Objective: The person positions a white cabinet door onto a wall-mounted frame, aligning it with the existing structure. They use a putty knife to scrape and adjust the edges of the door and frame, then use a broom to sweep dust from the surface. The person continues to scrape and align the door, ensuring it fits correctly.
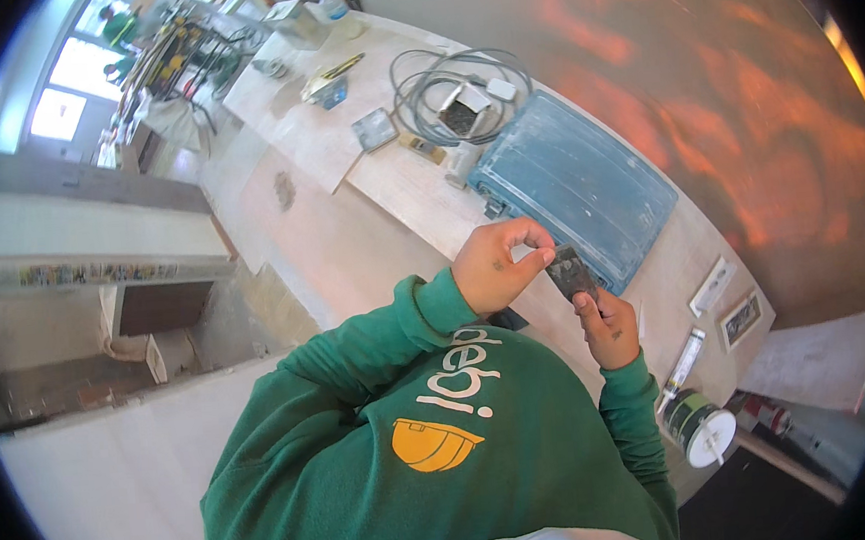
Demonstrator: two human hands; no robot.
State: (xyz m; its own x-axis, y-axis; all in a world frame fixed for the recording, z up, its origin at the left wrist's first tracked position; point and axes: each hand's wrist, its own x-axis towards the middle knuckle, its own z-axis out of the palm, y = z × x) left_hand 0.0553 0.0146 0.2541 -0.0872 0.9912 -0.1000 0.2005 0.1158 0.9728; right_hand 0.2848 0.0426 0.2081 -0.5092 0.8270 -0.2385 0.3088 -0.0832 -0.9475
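Note:
In my right hand (609, 330) is a small dark rectangular slab (571, 272) with a patchy grey face, gripped at its lower end between thumb and fingers. I cannot tell its exact kind. My left hand (498, 265) meets its upper left corner, thumb and forefinger bent into a ring with their tips together. Whether anything sits in that pinch is too small to see. Both hands are above the near side of a dusty blue case (577, 180), which lies closed on a long pale worktable (402, 194).
Behind the case lie a coiled grey cable (418, 90) and a small open box (464, 112) of dark bits. A sealant tube (682, 361), a green-and-white tub (702, 430) and a framed switch plate (741, 321) are at right. A reddish, glossy wall (700, 81) borders the table.

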